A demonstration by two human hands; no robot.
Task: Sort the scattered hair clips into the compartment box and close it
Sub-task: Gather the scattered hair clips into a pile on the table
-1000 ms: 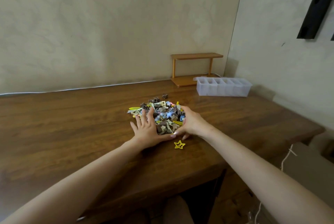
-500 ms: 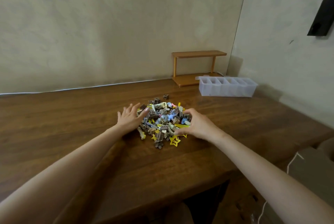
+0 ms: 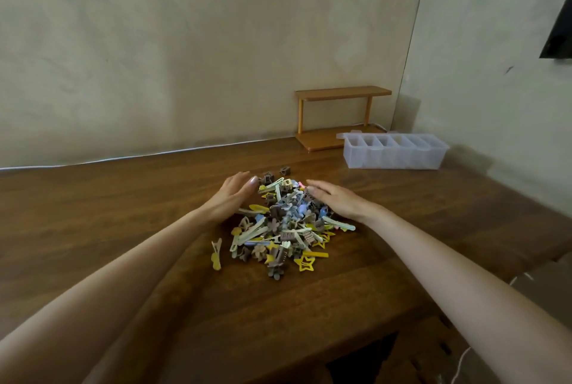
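Flank the hair clips [image 3: 284, 222] heaped between the fingers on the tabletop [image 3: 123, 213], with left hand [image 3: 230, 199] and right hand [image 3: 335, 202] flat, released, grasping nothing. Spread thin, pick by type; carry well beyond the right fingertips to the open compartment box [image 3: 393, 153].

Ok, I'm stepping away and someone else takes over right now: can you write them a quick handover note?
Left hand: open, fingers at the far left edge of the hair clip pile.
Right hand: open, resting on the pile's right side. Neither holds a clip.
Pile: middle of the table. Compartment box: open, far right, beside the wooden shelf.
Done: no clip shows in the box.
Left: sort every clip into the compartments, close the box.
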